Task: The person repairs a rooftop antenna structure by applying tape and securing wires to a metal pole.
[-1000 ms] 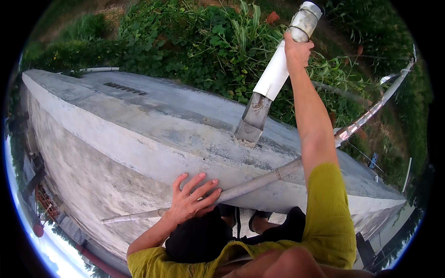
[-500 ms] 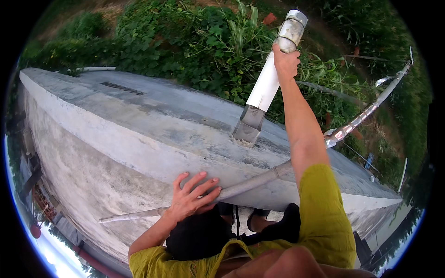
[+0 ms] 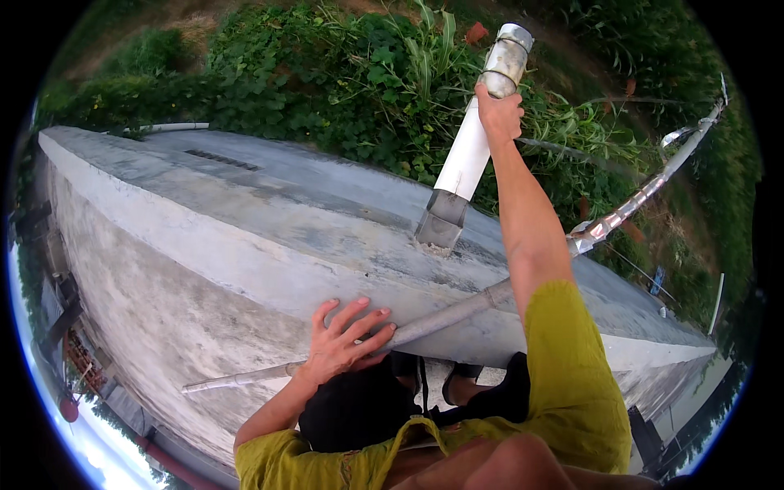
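My right hand (image 3: 499, 115) is wrapped round the upper part of a white pipe (image 3: 461, 159), just below a stained, banded cylinder (image 3: 501, 64) at its top. The pipe's lower end sits over a grey square metal post (image 3: 443, 216) that stands in the concrete. My left hand (image 3: 347, 335) rests with spread fingers on the concrete ledge (image 3: 188, 245). A long grey pole (image 3: 437, 321) runs diagonally beneath that hand and behind my right arm; whether the palm presses on the pole is hidden. Its upper part (image 3: 621, 212) is wrapped in shiny foil.
Dense green plants (image 3: 310, 73) border the far edge of the concrete slab. A dark grate (image 3: 220, 158) lies in the slab at the left, a white pipe (image 3: 171, 126) along its back edge. My dark-shod feet (image 3: 490, 392) show below the ledge, beside a black rounded shape (image 3: 351, 412).
My right hand and the white pipe have come down and to the left. The pipe covers more of the square post. My left hand stays on the ledge.
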Available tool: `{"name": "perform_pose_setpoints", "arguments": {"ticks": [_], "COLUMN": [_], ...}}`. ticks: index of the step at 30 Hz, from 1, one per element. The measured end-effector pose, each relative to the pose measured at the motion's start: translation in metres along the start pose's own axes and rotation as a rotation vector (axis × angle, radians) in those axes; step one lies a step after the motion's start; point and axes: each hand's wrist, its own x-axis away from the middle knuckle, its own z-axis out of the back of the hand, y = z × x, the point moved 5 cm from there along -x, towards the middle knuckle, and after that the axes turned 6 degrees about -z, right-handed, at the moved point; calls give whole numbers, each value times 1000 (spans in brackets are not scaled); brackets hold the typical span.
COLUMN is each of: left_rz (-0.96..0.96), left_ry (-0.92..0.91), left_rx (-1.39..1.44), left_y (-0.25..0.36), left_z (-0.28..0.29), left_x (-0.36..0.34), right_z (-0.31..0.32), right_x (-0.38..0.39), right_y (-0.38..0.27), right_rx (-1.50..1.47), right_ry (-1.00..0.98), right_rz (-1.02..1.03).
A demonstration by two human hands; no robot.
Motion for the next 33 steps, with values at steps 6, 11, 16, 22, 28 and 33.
{"name": "perform_pose_setpoints", "arguments": {"ticks": [6, 11, 16, 22, 28, 33], "left_rz": [9, 11, 8, -13, 11, 10], "left_ry": [-16, -32, -21, -10, -1, 37], "left_rx": [21, 22, 39, 13, 57, 46], "left_y": [-1, -2, -1, 1, 4, 7], "left_z": [1, 1, 1, 1, -1, 0], "left_x": [0, 2, 2, -1, 1, 3], "right_z": [-5, -10, -17, -38, 1, 45], "right_x": [-1, 2, -11, -50, -36, -23], "right_y": [5, 8, 14, 28, 14, -8], "right_rx": [23, 2, -104, -269, -157, -228], "right_ry": [-35, -51, -113, -255, -239, -180], "right_rz": [-11, -47, -71, -48, 16, 130]}}
